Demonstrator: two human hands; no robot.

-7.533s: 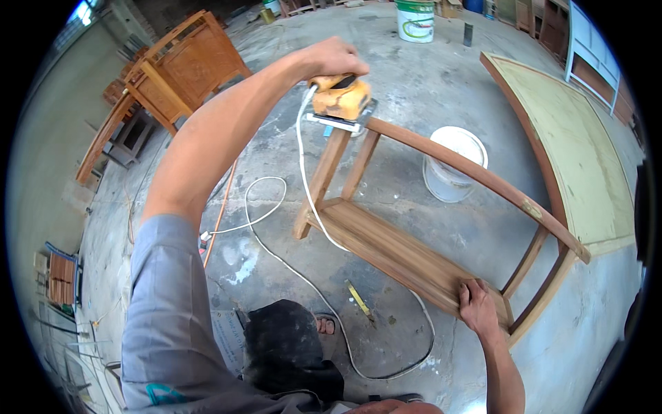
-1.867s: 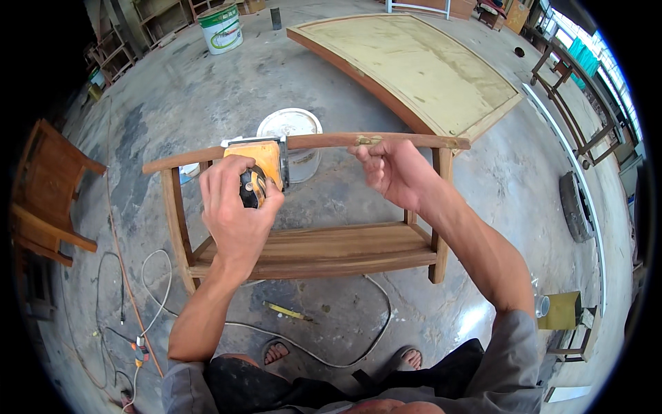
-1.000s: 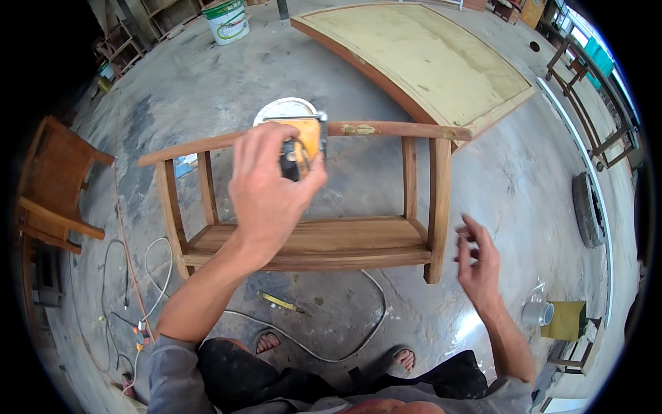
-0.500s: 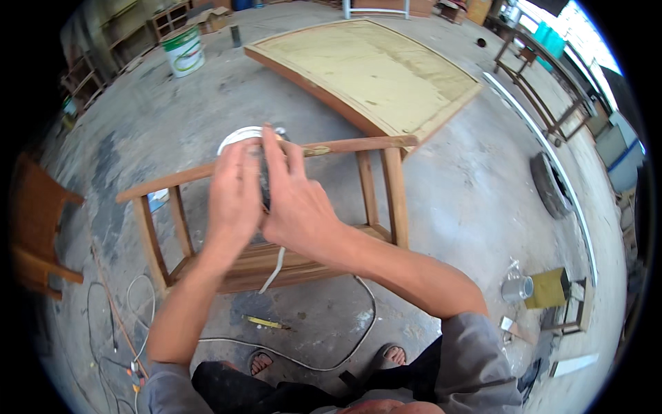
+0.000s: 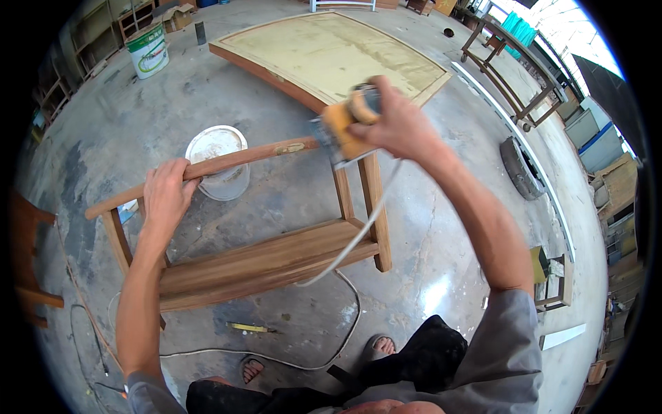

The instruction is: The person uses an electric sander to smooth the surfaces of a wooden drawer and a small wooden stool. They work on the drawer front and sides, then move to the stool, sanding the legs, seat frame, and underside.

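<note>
A wooden furniture frame point(image 5: 269, 252) stands before me, with a long top rail point(image 5: 255, 154), legs and a wide board low down. My left hand point(image 5: 165, 190) is closed around the rail near its left end. In my right hand point(image 5: 403, 127) is a yellow-orange electric sander point(image 5: 343, 127), held over the rail's right end, which it hides. Whether its pad touches the wood I cannot tell. A pale cord point(image 5: 365, 231) hangs from the sander past the frame. Filler-like light patches mark the rail between my hands.
Behind the rail stands a white-lidded bucket point(image 5: 219, 141). A large framed panel point(image 5: 324, 52) lies farther back. Cable point(image 5: 269, 355) loops over the floor by my feet, near a yellow strip point(image 5: 249, 328). A tire point(image 5: 522, 168) lies at right, a wooden chair point(image 5: 31, 255) at left.
My hands, close together at the rail's middle before, are now apart. The left has slid left along the rail; the right has carried the sander right. The view has shifted slightly.
</note>
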